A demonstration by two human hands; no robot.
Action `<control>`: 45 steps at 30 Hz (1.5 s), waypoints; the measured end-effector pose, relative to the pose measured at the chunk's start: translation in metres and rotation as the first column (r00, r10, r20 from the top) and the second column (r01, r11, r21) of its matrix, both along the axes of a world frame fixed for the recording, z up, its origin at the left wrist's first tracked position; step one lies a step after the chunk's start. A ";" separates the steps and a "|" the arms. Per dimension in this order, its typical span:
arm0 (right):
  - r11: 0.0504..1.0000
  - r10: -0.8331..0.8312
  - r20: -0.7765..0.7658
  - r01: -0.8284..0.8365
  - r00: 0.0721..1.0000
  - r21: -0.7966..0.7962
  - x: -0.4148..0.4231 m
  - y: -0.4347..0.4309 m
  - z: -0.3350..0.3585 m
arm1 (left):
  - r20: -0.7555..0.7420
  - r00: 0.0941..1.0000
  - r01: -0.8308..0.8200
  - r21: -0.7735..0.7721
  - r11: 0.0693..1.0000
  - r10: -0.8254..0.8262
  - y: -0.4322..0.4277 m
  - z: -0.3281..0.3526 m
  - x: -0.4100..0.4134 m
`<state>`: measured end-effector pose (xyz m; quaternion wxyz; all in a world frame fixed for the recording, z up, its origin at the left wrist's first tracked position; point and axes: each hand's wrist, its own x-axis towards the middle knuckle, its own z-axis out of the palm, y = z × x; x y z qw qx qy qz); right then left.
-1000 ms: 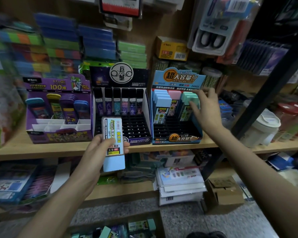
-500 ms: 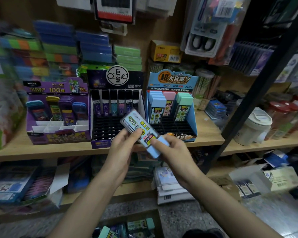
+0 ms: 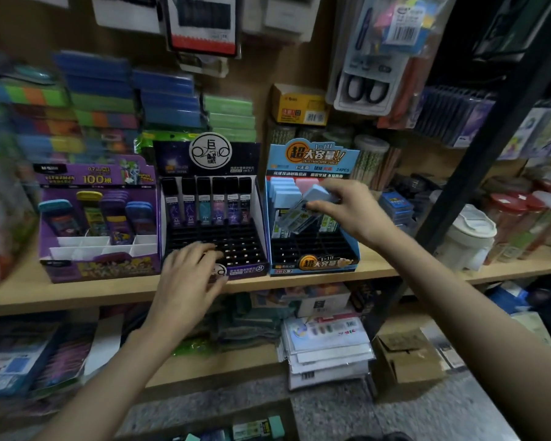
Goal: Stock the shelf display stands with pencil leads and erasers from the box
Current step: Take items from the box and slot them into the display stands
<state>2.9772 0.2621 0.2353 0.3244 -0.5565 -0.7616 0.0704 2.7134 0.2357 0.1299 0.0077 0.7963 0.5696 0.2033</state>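
My right hand (image 3: 347, 208) pinches a light-blue lead case (image 3: 303, 208) by its top and holds it tilted over the slots of the blue display stand (image 3: 315, 262), which has several blue, pink and green cases in its back rows. My left hand (image 3: 191, 268) hovers with relaxed fingers, holding nothing, at the front of the black display stand (image 3: 172, 243), whose back row carries dark lead tubes (image 3: 210, 202). A purple stand (image 3: 99, 265) with several cases sits to the left. The supply box (image 3: 255, 429) shows at the bottom edge.
All stands sit on a wooden shelf (image 3: 427, 265). A white cup (image 3: 465, 240) and a black upright post (image 3: 490, 148) lie to the right. Stacked packets (image 3: 328, 351) and a cardboard box (image 3: 407, 358) fill the lower shelf. Packaged goods hang on the back wall.
The blue case passed from my left hand to my right, which carried it up and right over the blue stand. My left hand let go and moved to the black stand's front.
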 end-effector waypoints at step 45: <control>1.000 -0.014 0.325 0.017 0.946 -0.009 -0.068 -0.104 -0.129 | 0.176 0.984 0.094 -0.341 0.935 -0.034 -0.083 -0.060 -0.073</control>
